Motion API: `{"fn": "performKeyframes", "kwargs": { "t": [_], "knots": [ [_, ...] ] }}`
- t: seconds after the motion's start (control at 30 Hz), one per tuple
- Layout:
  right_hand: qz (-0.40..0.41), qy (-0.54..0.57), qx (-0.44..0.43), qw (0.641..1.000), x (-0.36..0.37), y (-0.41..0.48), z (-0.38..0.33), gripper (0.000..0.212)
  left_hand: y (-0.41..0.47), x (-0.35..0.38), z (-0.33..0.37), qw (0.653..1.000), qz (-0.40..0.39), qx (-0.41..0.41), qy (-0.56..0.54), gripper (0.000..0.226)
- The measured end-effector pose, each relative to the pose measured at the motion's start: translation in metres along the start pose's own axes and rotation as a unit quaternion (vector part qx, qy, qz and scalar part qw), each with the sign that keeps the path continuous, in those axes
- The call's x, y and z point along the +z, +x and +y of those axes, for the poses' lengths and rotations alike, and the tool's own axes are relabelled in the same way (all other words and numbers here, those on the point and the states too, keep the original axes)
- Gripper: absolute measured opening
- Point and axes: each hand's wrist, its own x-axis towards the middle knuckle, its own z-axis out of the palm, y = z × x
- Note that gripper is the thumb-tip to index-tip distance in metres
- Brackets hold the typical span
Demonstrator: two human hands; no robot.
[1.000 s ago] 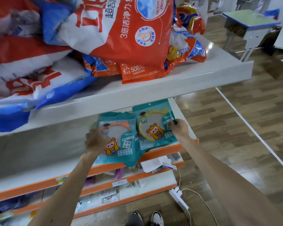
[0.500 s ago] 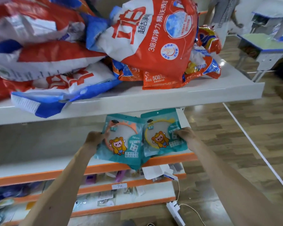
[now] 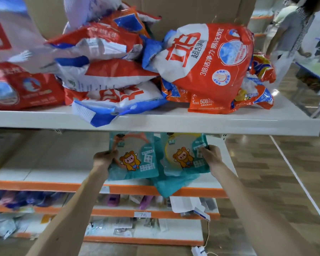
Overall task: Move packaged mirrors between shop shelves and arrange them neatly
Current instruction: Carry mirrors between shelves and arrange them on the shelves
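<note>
The large orange-red plastic detergent bag [image 3: 207,71] carries "3倍洁净力" and "508". A small white price label [image 3: 142,214] on the lower white shelf's orange edge [image 3: 174,213] reads "7元".

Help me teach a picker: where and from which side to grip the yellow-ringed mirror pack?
Pinch the right edge of the yellow-ringed pack from the front right. Its top is tucked under the upper shelf and the orange-ringed pack crowds its left; the right hand grips that edge.
</note>
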Motion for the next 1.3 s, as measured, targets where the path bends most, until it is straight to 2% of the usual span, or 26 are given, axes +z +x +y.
{"fn": "performKeyframes", "kwargs": {
  "t": [0.13,0.3,0.43,0.57,0.67,0.97,1.3],
  "knots": [
    [-0.031,0.002,-0.004,1.000,0.033,-0.010,-0.006,0.024,-0.006,-0.039,-0.010,0.999,0.031,-0.004,-0.027,0.034],
    [-0.081,-0.029,-0.025,0.996,0.097,-0.033,-0.015,0.026,-0.013,-0.111,-0.022,0.997,0.068,-0.041,-0.026,0.026],
    [-0.116,-0.075,-0.059,0.989,0.163,-0.065,-0.026,0.021,-0.030,-0.180,-0.034,0.989,0.138,-0.021,-0.042,0.019],
    [-0.166,-0.075,-0.069,0.981,0.235,-0.118,-0.032,0.007,-0.051,-0.270,-0.055,0.979,0.193,-0.014,-0.060,0.021],
    [-0.214,-0.068,-0.078,0.971,0.287,-0.167,-0.033,0.010,-0.071,-0.342,-0.071,0.968,0.234,-0.023,-0.092,0.028],
    [-0.351,-0.080,-0.112,0.926,0.431,-0.333,-0.044,0.015,-0.153,-0.535,-0.117,0.925,0.316,-0.017,-0.209,0.014],
    [-0.447,-0.108,-0.147,0.876,0.558,-0.466,-0.059,0.012,-0.190,-0.671,-0.154,0.876,0.404,-0.006,-0.265,0.009]
  ]
}}
